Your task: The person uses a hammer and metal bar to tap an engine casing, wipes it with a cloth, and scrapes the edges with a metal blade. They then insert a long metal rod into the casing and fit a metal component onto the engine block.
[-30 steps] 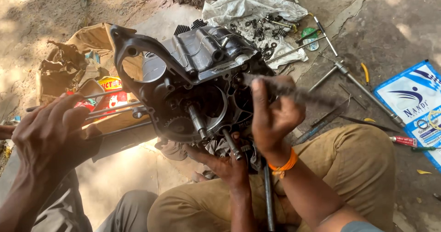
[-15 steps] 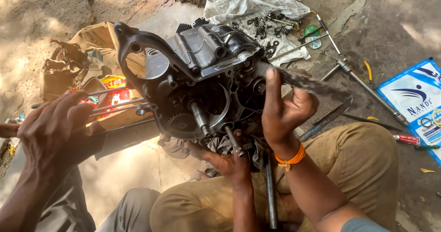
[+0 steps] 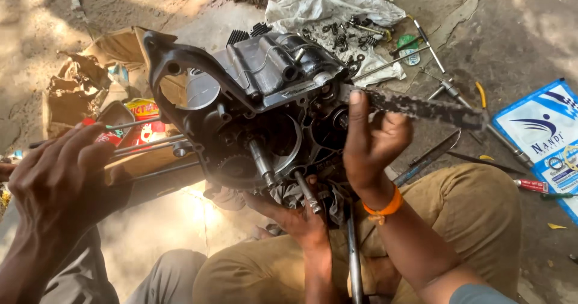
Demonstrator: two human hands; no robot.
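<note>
Clearly my right hand (image 3: 370, 144) is nearer: its fingers seem clenched on the chain (image 3: 427, 108), whose long axis runs from the engine case (image 3: 265, 111) toward 3 o'clock. My left hand (image 3: 57, 180) rests loosely spread at 9 o'clock.

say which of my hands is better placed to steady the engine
Left, probably: your left hand lies open beside the engine; your right is out of view. A co-worker's hand holds the chain.
</note>
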